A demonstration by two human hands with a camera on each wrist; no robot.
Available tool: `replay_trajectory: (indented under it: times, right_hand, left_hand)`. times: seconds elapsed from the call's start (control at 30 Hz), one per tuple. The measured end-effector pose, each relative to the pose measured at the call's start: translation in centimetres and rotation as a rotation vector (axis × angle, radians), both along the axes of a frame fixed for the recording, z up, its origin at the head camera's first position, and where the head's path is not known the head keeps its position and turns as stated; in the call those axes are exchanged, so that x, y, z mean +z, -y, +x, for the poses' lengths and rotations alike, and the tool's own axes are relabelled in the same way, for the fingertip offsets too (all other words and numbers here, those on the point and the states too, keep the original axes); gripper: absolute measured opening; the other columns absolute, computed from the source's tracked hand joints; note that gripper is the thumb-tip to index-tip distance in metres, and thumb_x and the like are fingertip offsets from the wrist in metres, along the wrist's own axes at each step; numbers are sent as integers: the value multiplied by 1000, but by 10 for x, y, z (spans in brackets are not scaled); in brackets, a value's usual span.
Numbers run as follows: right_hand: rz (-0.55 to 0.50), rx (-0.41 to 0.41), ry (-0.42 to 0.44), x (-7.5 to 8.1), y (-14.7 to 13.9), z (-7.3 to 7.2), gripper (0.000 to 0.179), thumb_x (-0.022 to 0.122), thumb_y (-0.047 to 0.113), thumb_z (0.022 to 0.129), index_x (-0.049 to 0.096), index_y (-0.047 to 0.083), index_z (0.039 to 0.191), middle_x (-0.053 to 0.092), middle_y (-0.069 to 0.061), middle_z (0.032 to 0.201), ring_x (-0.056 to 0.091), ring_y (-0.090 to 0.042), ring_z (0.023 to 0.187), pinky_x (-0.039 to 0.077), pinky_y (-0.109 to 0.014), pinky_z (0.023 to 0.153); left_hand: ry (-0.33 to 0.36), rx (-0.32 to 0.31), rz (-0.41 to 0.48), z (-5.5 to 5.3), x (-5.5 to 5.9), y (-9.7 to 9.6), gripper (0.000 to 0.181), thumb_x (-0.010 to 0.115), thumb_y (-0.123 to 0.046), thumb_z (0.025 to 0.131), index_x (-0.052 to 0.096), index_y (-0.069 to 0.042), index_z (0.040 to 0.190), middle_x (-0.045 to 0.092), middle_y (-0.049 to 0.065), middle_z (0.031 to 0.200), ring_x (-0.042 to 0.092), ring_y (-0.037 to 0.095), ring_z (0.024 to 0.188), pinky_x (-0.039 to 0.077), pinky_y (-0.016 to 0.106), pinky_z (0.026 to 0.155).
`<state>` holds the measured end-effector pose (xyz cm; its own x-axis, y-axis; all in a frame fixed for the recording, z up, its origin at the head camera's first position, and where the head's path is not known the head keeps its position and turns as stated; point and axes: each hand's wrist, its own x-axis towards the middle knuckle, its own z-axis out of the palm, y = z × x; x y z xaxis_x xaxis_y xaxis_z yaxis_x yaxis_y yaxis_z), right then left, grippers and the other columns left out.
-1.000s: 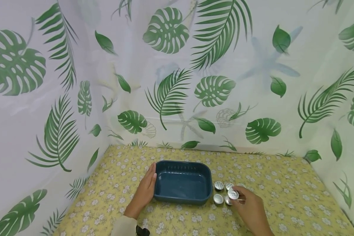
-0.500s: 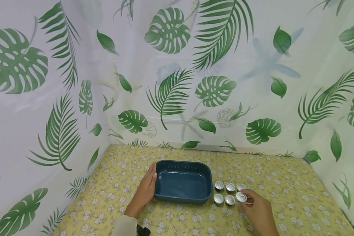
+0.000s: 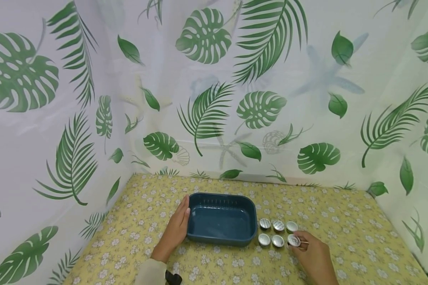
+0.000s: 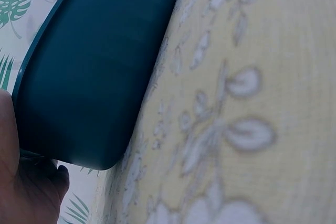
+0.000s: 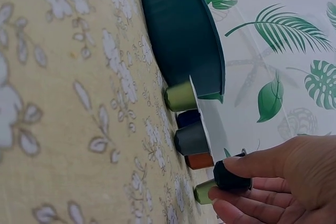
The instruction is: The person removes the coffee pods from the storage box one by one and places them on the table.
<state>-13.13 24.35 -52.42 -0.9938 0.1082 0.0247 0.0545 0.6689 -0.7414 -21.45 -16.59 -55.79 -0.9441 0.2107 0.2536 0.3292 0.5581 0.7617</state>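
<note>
My right hand (image 3: 315,253) pinches a dark coffee capsule (image 5: 231,176), foil lid up, between thumb and fingers at the right end of the front row. Whether its base touches the cloth I cannot tell. Beside it stand several capsules with silver lids in two short rows. From the side they show as light green (image 5: 180,98), blue, grey (image 5: 192,139) and orange (image 5: 200,161). Left of them sits a dark teal rectangular basin (image 3: 221,240), its inside bare. My left hand (image 3: 174,229) rests along the basin's left wall with straight fingers.
Yellow floral cloth (image 3: 214,263) covers the table. White leaf-printed sheets (image 3: 214,118) hang behind it and at both sides. A dark strap (image 3: 172,278) shows at my left wrist.
My right hand has moved right with the capsule, from over the other capsules to the front row's right end, uncovering the rows. My left hand and the basin stay in place.
</note>
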Motion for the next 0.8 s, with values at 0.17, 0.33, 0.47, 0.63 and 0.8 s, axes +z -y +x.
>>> replay_trajectory:
  times: [0.17, 0.33, 0.47, 0.63, 0.8]
  right_hand:
    - [27, 4, -17, -5, -2, -1, 43, 81, -4, 82, 64, -10, 120, 71, -19, 99, 73, -34, 87, 60, -33, 67]
    - [39, 5, -4, -9, -3, -2, 41, 81, -1, 82, 64, -10, 119, 71, -16, 99, 72, -32, 88, 60, -36, 71]
    - [58, 10, 4, -10, -4, -4, 39, 81, 0, 83, 65, -10, 118, 70, -13, 97, 69, -25, 81, 58, -38, 69]
    - [66, 8, 9, -15, -5, -7, 40, 81, 0, 83, 65, -10, 118, 70, -12, 95, 67, -21, 77, 57, -37, 65]
    - [48, 1, 38, -18, -5, -8, 39, 80, 0, 84, 65, -9, 120, 70, -12, 97, 67, -20, 76, 56, -36, 63]
  left_hand:
    - [3, 4, 6, 0, 0, -1, 60, 24, -45, 112, 11, -17, 164, 6, -1, 169, 12, 29, 155, 18, 51, 123]
    - [3, 8, 10, 0, 0, -1, 61, 24, -46, 112, 11, -17, 164, 7, -1, 169, 12, 29, 155, 18, 51, 123]
    - [-3, 5, 17, 0, -1, -1, 56, 27, -37, 114, 12, -16, 164, 7, -1, 169, 12, 29, 155, 18, 52, 123]
    - [-8, 5, 24, -1, -2, 0, 54, 31, -25, 114, 13, -16, 164, 8, -1, 169, 12, 30, 155, 18, 52, 123]
    - [-6, 6, 21, -1, -2, 0, 54, 31, -26, 114, 12, -16, 164, 8, -1, 169, 12, 30, 155, 18, 52, 123]
